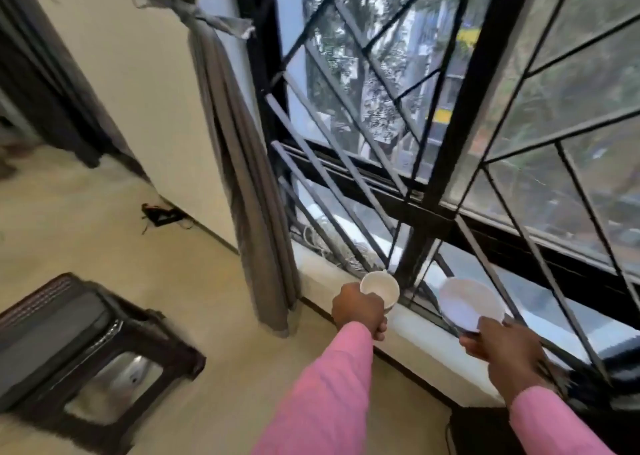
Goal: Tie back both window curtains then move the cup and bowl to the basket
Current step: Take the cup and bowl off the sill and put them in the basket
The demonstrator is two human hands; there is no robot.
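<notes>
A white cup is at the window sill, and my left hand grips its near side. To its right, a white bowl is tilted toward me, with my right hand pinching its near rim. The grey left curtain hangs gathered beside the window, tied back with a grey fabric strip knotted near the top. The right curtain is out of view. A dark woven basket stands on the floor at lower left, with something shiny inside.
The window has black metal bars across the glass. A small dark object lies on the beige floor by the wall. A dark object sits below the sill at the bottom edge.
</notes>
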